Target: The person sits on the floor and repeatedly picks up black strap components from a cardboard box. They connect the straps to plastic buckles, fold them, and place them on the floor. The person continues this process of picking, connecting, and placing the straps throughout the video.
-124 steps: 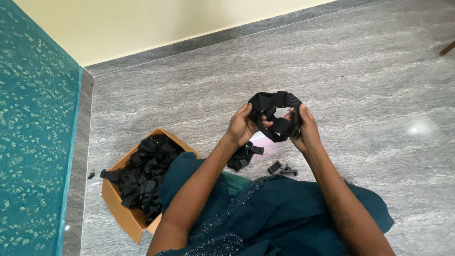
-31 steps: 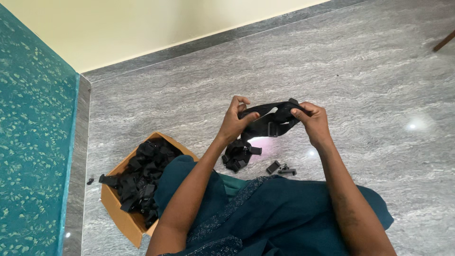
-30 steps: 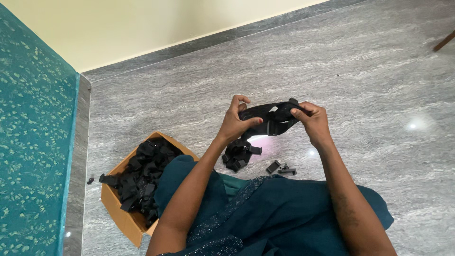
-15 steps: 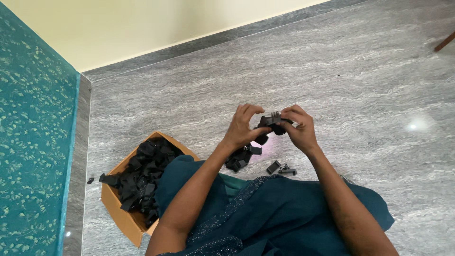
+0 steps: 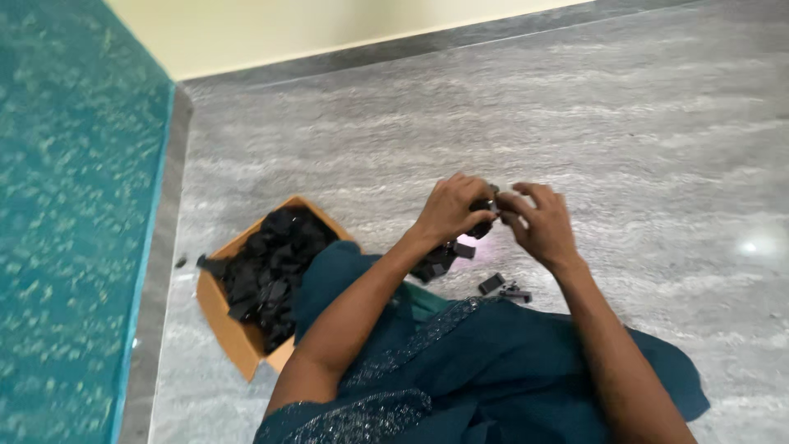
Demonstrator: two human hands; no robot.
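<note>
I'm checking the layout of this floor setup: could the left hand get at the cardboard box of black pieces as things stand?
Probably yes. The cardboard box lies open-topped on the floor beside the left knee, on the left hand's own side, with nothing over it. But that hand now shares a small black piece with the right hand, so it would have to let go first.

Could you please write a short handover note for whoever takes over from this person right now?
Left hand and right hand: both closed on a small bunched black strap piece, held above the grey stone floor.
Cardboard box at the person's left, heaped with black strap pieces.
More black pieces lie under the hands; small loose black bits sit on the floor nearby.
Done: piece gathered compactly between the hands.
Left: it is not yet set down.
</note>
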